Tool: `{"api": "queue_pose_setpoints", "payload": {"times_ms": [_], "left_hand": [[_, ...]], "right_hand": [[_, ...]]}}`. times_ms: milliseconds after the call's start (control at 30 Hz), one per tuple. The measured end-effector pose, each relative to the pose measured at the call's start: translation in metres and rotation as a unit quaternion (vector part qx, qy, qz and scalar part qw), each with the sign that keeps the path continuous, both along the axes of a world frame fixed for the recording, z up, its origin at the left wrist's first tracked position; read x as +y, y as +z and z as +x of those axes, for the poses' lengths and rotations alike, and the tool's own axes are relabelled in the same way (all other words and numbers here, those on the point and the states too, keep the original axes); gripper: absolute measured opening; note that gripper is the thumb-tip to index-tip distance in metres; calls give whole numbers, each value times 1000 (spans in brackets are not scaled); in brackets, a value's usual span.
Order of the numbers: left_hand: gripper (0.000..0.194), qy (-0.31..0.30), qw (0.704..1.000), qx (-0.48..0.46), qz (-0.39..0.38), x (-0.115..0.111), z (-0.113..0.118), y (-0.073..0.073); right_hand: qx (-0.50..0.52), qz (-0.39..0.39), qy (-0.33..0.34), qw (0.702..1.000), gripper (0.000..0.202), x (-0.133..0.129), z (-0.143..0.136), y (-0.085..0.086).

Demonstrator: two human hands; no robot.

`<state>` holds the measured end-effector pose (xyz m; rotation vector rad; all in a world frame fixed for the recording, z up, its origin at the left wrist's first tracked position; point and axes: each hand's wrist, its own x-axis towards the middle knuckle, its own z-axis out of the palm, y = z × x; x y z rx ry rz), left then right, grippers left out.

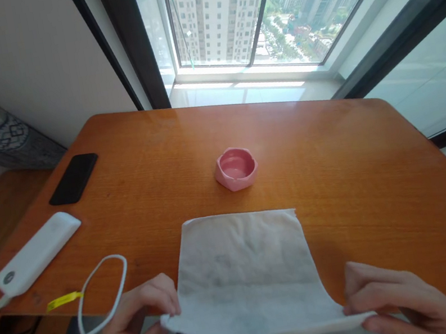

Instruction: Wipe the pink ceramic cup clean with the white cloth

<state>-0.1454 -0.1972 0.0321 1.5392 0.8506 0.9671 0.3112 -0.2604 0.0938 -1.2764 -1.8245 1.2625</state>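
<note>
A white cloth (243, 266) lies partly on the wooden table, its near edge lifted and hanging over the table's front edge. Faint greyish stains mark its surface. My left hand (140, 320) pinches the near left corner between thumb and fingers. At the near right corner, my right hand (394, 298) grips the cloth the same way, so the near edge is spread between both hands. Just beyond the cloth's far edge stands a pink faceted bowl (236, 169), apart from the cloth and from both hands.
On the table's left side lie a black phone (74, 179) and a white power bank (38, 253). A white cable (118, 293) with a yellow tag (63, 300) loops close to my left hand. Behind the wooden table (347, 169) is a window (224, 18).
</note>
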Motion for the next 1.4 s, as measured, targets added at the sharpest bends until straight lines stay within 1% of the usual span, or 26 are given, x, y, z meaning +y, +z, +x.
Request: {"api": "queue_pose_setpoints", "payload": {"times_ms": [67, 167, 233, 300, 367, 433, 500, 600, 733, 833, 867, 933, 1000, 1100, 1200, 1300, 1400], "left_hand": [[13, 50, 997, 50, -17, 8, 11, 1], [11, 145, 983, 110, -15, 20, 30, -2], [16, 192, 972, 132, -24, 27, 40, -8], [20, 231, 959, 165, -23, 33, 49, -13], [22, 257, 942, 216, -6, 39, 56, -15], [24, 270, 927, 260, 11, 44, 62, -14], [27, 279, 916, 287, 20, 48, 66, -14], [31, 300, 908, 290, 23, 52, 69, -15], [26, 312, 909, 275, 31, 54, 70, -17], [16, 302, 911, 270, 78, 55, 68, -17], [15, 294, 913, 266, 95, 55, 67, -17], [18, 275, 917, 262, 121, 56, 66, -17], [20, 270, 915, 268, 132, 56, 65, -18], [24, 275, 910, 277, 141, 57, 67, -20], [28, 266, 909, 291, 134, 58, 68, -22], [30, 254, 910, 301, 128, 58, 68, -25], [30, 250, 909, 306, 130, 59, 67, -30]], "right_hand": [[-4, 22, -31, 999, 14, 9, -8, 0], [-32, 59, -104, 992, 12, 21, -17, -5], [-62, 80, -169, 980, 12, 29, -20, -15], [-90, 90, -228, 965, 15, 38, -22, -29], [-111, 82, -258, 956, 21, 48, -23, -43], [-128, 70, -272, 951, 26, 57, -26, -54], [-141, 62, -284, 946, 30, 64, -28, -60], [-150, 57, -297, 941, 33, 67, -31, -65], [-144, 44, -322, 935, 33, 67, -32, -68], [-134, 23, -339, 931, 35, 67, -32, -70], [-132, 19, -343, 930, 36, 68, -32, -70], [-131, 16, -350, 927, 37, 68, -32, -71], [-133, 17, -356, 925, 38, 69, -32, -71], [-137, 19, -361, 922, 39, 69, -33, -71], [-138, 22, -360, 922, 40, 68, -34, -71], [-144, 44, -353, 924, 39, 68, -37, -72], [-178, 86, -338, 920, 36, 69, -41, -73]]}}
